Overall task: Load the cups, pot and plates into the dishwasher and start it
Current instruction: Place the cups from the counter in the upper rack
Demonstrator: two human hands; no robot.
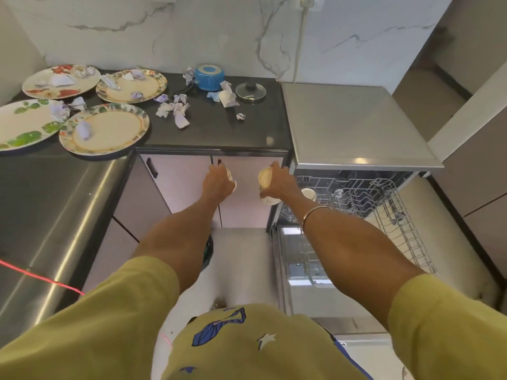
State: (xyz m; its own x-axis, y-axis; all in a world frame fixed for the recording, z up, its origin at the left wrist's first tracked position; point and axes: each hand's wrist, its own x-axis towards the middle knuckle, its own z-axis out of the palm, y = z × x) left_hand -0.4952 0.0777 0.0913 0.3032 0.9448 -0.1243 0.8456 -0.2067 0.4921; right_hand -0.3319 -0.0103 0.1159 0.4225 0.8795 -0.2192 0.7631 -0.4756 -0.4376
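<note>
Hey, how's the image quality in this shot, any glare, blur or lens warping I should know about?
Head view: strong wide-angle warping, so the counter edges and dishwasher top bow outward. Bright glare spots sit on the dishwasher's front lip and the steel surface at left. Both hands, left and right, and their cups look soft, slightly motion-blurred. The plates stay fairly sharp.

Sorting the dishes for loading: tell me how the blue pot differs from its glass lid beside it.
The blue pot is opaque and deep-walled; the glass lid is see-through and nearly flat. The pot rests mouth down with its base up; the lid lies knob up. The pot stands nearer the wall, the lid to its right. Both are round, on the dark counter, not yet loaded.
</note>
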